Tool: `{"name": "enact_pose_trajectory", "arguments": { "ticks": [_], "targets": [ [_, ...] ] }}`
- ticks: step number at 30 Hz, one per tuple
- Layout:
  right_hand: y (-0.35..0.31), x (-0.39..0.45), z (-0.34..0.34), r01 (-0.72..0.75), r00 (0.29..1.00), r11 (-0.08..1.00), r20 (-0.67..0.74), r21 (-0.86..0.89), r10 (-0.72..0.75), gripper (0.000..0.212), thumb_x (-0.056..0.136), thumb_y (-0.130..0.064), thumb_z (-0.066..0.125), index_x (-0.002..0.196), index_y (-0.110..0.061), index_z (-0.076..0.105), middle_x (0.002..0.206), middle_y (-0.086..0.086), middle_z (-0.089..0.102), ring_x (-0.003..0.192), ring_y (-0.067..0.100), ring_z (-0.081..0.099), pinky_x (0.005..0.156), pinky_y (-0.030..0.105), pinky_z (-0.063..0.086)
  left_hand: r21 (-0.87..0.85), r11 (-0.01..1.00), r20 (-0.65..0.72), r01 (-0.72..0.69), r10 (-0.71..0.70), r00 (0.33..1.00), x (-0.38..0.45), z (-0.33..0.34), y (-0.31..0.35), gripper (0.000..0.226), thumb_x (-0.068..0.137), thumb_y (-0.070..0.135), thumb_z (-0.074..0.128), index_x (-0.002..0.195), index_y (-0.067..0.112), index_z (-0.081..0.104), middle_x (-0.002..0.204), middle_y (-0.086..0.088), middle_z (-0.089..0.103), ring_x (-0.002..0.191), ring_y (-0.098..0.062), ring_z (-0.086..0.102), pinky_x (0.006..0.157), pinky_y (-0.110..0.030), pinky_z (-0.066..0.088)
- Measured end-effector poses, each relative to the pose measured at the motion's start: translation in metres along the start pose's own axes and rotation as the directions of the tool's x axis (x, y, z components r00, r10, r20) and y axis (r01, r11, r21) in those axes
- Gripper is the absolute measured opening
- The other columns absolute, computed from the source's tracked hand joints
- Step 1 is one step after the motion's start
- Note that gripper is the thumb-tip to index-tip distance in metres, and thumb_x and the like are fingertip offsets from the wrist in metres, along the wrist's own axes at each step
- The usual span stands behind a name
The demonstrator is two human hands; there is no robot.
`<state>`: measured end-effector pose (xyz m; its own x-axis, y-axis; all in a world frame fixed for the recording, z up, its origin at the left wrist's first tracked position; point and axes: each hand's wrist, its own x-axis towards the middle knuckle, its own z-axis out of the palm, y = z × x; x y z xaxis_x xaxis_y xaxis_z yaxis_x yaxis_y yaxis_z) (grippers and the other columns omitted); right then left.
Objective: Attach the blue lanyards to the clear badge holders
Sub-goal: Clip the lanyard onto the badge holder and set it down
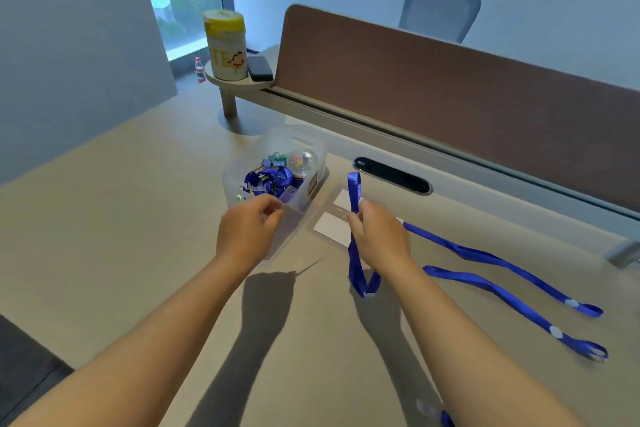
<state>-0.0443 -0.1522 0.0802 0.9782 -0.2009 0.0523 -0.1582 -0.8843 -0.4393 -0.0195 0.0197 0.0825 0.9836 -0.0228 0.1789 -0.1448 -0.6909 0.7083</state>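
My left hand [247, 230] pinches the top of a clear badge holder [288, 237], lifted just above the desk in front of the box. My right hand [377, 236] grips a blue lanyard [355, 204]; its upper loop stands above my fingers and the rest hangs down to a white clip near the desk. Under my right hand lie two clear badge holders with white inserts [329, 227]. A further blue lanyard [502, 281] stretches across the desk to the right, ending in two loops with white clips.
A translucent plastic box [313, 149] behind my hands holds blue lanyards, binder clips and a small clear ball. Beyond it are a dark cable slot [393, 177], a brown divider panel [450, 94], and a side shelf with a yellow-lidded canister [227, 45].
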Motion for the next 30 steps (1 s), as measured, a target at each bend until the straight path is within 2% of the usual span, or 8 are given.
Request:
{"name": "enact_pose_trajectory", "arguments": {
  "ticks": [6, 10, 13, 15, 18, 21, 26, 30],
  "targets": [
    [-0.067, 0.072, -0.002, -0.090, 0.987, 0.849, -0.070, 0.521, 0.148, 0.019, 0.095, -0.019, 0.042, 0.077, -0.016, 0.039, 0.095, 0.014, 0.053, 0.080, 0.026, 0.052, 0.063, 0.030, 0.043, -0.069, 0.994, -0.028, 0.086, -0.088, 0.996, 0.066, -0.039, -0.026, 0.019, 0.087, 0.013, 0.054, 0.099, 0.005, 0.066, 0.101, -0.017, 0.069, 0.078, -0.022, 0.049, 0.068, -0.027, 0.034],
    [-0.106, 0.114, 0.002, -0.080, 0.963, 0.727, -0.135, 0.682, 0.233, 0.011, 0.095, -0.014, 0.042, 0.084, -0.012, 0.042, 0.090, 0.010, 0.048, 0.066, 0.012, 0.046, 0.052, 0.018, 0.035, -0.095, 0.991, -0.026, 0.092, -0.095, 0.995, 0.114, -0.058, -0.048, 0.019, 0.087, 0.013, 0.054, 0.097, 0.001, 0.066, 0.099, -0.019, 0.069, 0.080, -0.025, 0.053, 0.069, -0.027, 0.036],
    [-0.124, 0.141, 0.021, -0.079, 0.953, 0.709, -0.156, 0.701, 0.260, 0.005, 0.095, -0.015, 0.042, 0.092, -0.011, 0.043, 0.095, 0.011, 0.049, 0.080, 0.020, 0.050, 0.061, 0.021, 0.039, -0.117, 0.988, -0.017, 0.096, -0.099, 0.995, 0.141, -0.065, -0.063, 0.019, 0.087, 0.014, 0.055, 0.096, 0.001, 0.066, 0.100, -0.019, 0.068, 0.082, -0.026, 0.053, 0.070, -0.028, 0.037],
    [-0.126, 0.153, 0.042, -0.107, 0.958, 0.814, -0.160, 0.571, 0.238, 0.008, 0.095, -0.016, 0.043, 0.096, -0.009, 0.047, 0.098, 0.010, 0.049, 0.086, 0.021, 0.048, 0.070, 0.029, 0.038, -0.132, 0.986, -0.003, 0.097, -0.098, 0.995, 0.152, -0.066, -0.073, 0.019, 0.087, 0.014, 0.054, 0.097, 0.001, 0.065, 0.101, -0.018, 0.068, 0.082, -0.024, 0.052, 0.070, -0.028, 0.036],
    [-0.117, 0.157, 0.072, -0.092, 0.996, 0.994, 0.006, 0.064, 0.092, 0.021, 0.096, -0.017, 0.041, 0.109, -0.004, 0.051, 0.112, 0.014, 0.052, 0.090, 0.025, 0.050, 0.074, 0.036, 0.040, -0.146, 0.984, 0.031, 0.104, -0.100, 0.994, 0.162, -0.065, -0.088, 0.019, 0.088, 0.014, 0.053, 0.098, 0.003, 0.065, 0.102, -0.017, 0.067, 0.082, -0.020, 0.049, 0.069, -0.027, 0.035],
    [-0.111, 0.151, 0.083, 0.114, 0.946, 0.890, 0.321, -0.442, 0.038, 0.036, 0.093, -0.013, 0.044, 0.128, -0.005, 0.044, 0.135, 0.018, 0.043, 0.120, 0.034, 0.045, 0.096, 0.041, 0.042, -0.162, 0.980, 0.050, 0.115, -0.108, 0.993, 0.167, -0.064, -0.097, 0.019, 0.087, 0.014, 0.053, 0.099, 0.005, 0.065, 0.103, -0.015, 0.067, 0.083, -0.020, 0.050, 0.070, -0.027, 0.037],
    [-0.109, 0.149, 0.083, 0.100, 0.914, 0.923, 0.400, -0.371, 0.062, 0.070, 0.086, 0.000, 0.049, 0.145, -0.027, 0.021, 0.150, 0.011, 0.028, 0.130, 0.035, 0.039, 0.101, 0.045, 0.042, -0.149, 0.986, 0.081, 0.080, -0.069, 0.994, 0.169, -0.059, -0.096, 0.020, 0.088, 0.015, 0.053, 0.100, 0.005, 0.065, 0.104, -0.015, 0.068, 0.081, -0.019, 0.050, 0.068, -0.026, 0.036],
    [-0.097, 0.139, 0.067, 0.059, 0.945, 0.940, 0.323, -0.337, 0.056, 0.057, 0.086, -0.002, 0.050, 0.139, -0.016, 0.035, 0.142, 0.011, 0.042, 0.123, 0.033, 0.047, 0.096, 0.042, 0.044, -0.131, 0.991, 0.088, -0.010, 0.021, 0.996, 0.163, -0.049, -0.076, 0.018, 0.087, 0.012, 0.054, 0.095, 0.003, 0.067, 0.098, -0.016, 0.069, 0.078, -0.020, 0.051, 0.067, -0.027, 0.039]
  ]
}}
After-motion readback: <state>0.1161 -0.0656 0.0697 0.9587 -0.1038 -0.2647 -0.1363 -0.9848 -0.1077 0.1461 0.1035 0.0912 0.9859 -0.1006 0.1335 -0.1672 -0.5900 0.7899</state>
